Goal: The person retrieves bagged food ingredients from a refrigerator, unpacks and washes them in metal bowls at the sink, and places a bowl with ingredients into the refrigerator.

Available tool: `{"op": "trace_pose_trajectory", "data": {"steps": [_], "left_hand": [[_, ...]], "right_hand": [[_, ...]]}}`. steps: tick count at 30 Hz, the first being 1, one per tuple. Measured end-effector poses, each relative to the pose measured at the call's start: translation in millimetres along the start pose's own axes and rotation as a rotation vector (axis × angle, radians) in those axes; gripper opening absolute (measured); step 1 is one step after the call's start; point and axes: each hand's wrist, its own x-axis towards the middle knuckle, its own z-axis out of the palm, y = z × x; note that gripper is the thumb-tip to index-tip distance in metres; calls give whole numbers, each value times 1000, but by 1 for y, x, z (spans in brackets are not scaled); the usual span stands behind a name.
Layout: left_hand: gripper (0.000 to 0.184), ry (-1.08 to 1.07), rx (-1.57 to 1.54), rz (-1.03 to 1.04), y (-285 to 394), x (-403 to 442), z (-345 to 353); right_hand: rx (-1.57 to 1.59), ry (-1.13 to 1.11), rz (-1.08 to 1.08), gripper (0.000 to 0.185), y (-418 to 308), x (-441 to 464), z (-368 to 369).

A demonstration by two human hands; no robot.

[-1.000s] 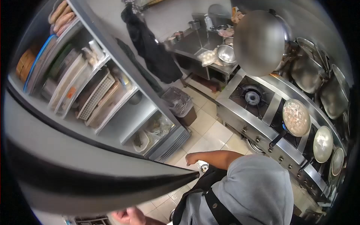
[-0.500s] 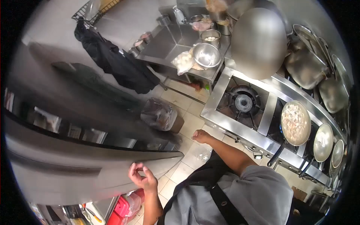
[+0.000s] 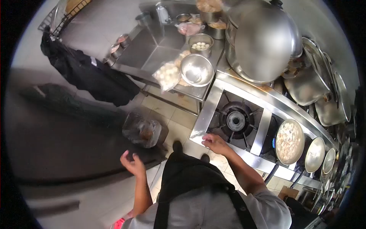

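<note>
Broadly, the left side is taken up by a dark-sided refrigerator (image 3: 76, 149), its grey door (image 3: 99, 194) seen at the near left. The right side is occupied by a steel stove (image 3: 261, 131), with a steel table (image 3: 146, 59) placed beyond its left end. At the stove's far side, a large lidded pot (image 3: 263, 49) is set. At the far left, a black garment (image 3: 87, 72) is hung below a wire rack (image 3: 76, 11). A plastic-lined bin (image 3: 143, 131) is stood on the floor beside the refrigerator. On the stove, pale chopped food is held in a frying pan (image 3: 300, 152), under whose left edge a blue flame (image 3: 273, 142) is seen. A metal bowl (image 3: 196, 70) and a bag of white balls (image 3: 167, 75) are placed side by side at the table's near edge. The left hand (image 3: 133, 164) is held in front of the refrigerator, half open, fingers bent and thumb apart, with nothing gripped. The right hand (image 3: 216, 145) is held at the stove's front left edge, loosely half open and without a load; whether the steel is touched cannot be told.
</note>
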Motion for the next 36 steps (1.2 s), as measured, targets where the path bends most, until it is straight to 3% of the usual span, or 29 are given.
{"op": "trace_pose_trajectory", "data": {"steps": [1, 2, 3, 4, 6, 7, 9, 13, 15, 19, 21, 23, 24, 26, 29, 31, 33, 36], "left_hand": [[24, -27, -335, -198, -1, 12, 37], [16, -141, -469, -101, 17, 33, 68], [14, -251, -642, -212, 61, 52, 93], [15, -355, -587, -132, 58, 62, 135], [17, -596, -1046, -232, 86, 84, 217], [22, -654, -786, -64, 138, 109, 220], [27, -756, -877, -128, 168, 137, 289], [35, -1008, -529, -33, 199, 197, 360], [16, -1108, -667, -44, 194, 200, 383], [9, -1156, -743, 38, 199, 226, 383], [13, -1097, -888, -96, 199, 245, 374], [4, -1137, -1130, -349, 202, 279, 356], [12, -1099, -1091, -335, 196, 298, 353], [17, -896, -1089, -234, 196, 341, 334], [4, -559, -402, 542, 147, 408, 348], [15, -238, -285, 946, 149, 450, 348], [16, -90, -206, 1105, 139, 487, 355], [16, -39, -92, 1184, 126, 529, 358]], "right_hand": [[-20, 44, 29, 41, -6, 0, -8], [-62, 74, 7, 43, -13, 1, -15], [-66, 82, 20, 43, -13, 6, -17], [-89, 141, 33, 42, -12, 13, -18], [-11, 248, 98, 40, -33, 31, -18], [-16, 258, 103, 40, -40, 44, -18], [169, 377, 174, 35, -55, 73, -21], [35, 552, 227, 34, -85, 128, -27], [97, 604, 248, 35, -90, 149, -27], [192, 638, 299, 38, -114, 175, -27], [213, 673, 286, 39, -124, 177, -23], [215, 700, 297, 38, -129, 178, -22], [198, 705, 274, 38, -126, 178, -21], [151, 749, 248, 37, -140, 175, -21], [10, 782, 193, 37, -158, 174, -28], [-28, 814, 166, 36, -152, 183, -33], [-105, 844, 69, 35, -159, 204, -48], [-83, 907, -79, 35, -203, 250, -74]]}}
